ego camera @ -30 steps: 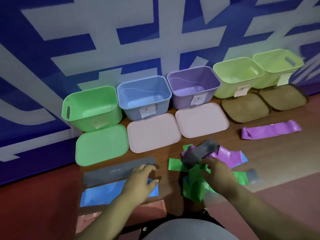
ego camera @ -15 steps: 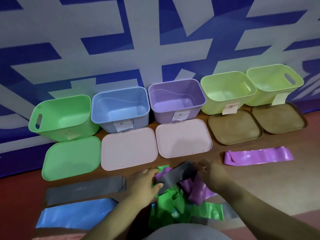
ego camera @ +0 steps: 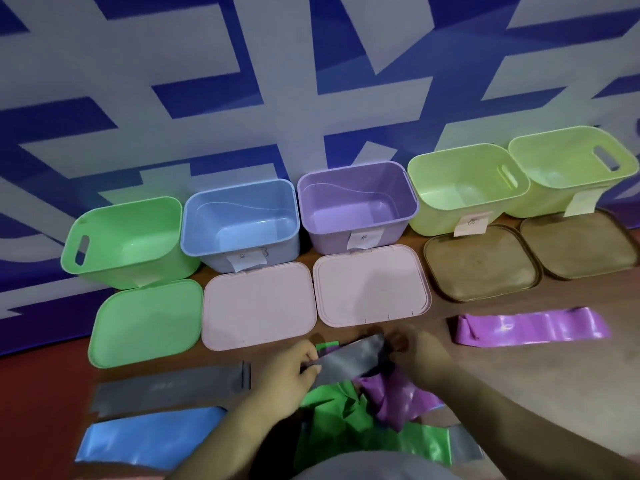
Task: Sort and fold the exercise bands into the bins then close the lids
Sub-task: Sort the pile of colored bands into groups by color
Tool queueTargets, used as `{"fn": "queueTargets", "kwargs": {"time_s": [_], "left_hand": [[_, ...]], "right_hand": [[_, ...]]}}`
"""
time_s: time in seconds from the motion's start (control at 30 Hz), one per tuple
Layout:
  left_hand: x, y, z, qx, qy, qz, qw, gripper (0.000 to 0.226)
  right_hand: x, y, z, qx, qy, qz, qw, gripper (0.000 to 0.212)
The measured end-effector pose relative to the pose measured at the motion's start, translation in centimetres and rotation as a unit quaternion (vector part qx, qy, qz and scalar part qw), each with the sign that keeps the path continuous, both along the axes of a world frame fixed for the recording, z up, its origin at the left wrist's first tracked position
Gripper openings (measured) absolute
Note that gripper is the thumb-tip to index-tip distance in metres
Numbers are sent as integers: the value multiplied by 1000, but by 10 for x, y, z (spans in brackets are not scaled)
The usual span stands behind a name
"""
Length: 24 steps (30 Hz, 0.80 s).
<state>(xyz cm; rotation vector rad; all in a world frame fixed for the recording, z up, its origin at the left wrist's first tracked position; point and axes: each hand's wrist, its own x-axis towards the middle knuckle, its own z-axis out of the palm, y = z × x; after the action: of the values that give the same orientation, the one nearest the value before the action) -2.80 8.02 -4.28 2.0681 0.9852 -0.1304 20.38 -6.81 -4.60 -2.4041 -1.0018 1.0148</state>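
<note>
Both hands (ego camera: 285, 374) (ego camera: 420, 355) on grey band (ego camera: 346, 360)

Left hand (ego camera: 287, 372): moved off flat blue rubber band (ego camera: 149, 438); now pinches one end of grey rubber band (ego camera: 349, 358). Right hand (ego camera: 415, 355): grey rubber band drawn out from tangled band pile (ego camera: 346, 414), now spread between both hands.

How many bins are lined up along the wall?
5, all open, left to right: green bin, blue bin, purple bin, yellow-green bin, and a second yellow-green bin at far right. None appears hidden.
</note>
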Motion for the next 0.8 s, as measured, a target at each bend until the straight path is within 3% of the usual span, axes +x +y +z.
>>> {"fn": "queueTargets", "kwargs": {"time_s": [0.1, 0.23, 0.33, 0.5, 0.67, 0.8], "left_hand": [[-10, 16, 20, 6, -22, -9, 1000, 16], [-30, 36, 51, 55, -49, -21, 997, 11], [-54, 49, 65, 85, -67, -30, 994, 11], [-109, 71, 72, 91, -89, 1, 992, 14], [-175, 101, 69, 69, -99, 52, 991, 21], [-220, 125, 68, 49, -105, 69, 991, 18]], "right_hand": [[-9, 1, 6, 45, 23, -14, 999, 34], [-32, 9, 15, 97, 28, 11, 995, 68], [-55, 23, 26, 108, 65, 69, 990, 73], [-98, 48, 32, 112, 74, 76, 988, 67], [-152, 78, 39, 146, 22, 104, 984, 29], [-190, 102, 31, 138, 10, 135, 981, 20]]}}
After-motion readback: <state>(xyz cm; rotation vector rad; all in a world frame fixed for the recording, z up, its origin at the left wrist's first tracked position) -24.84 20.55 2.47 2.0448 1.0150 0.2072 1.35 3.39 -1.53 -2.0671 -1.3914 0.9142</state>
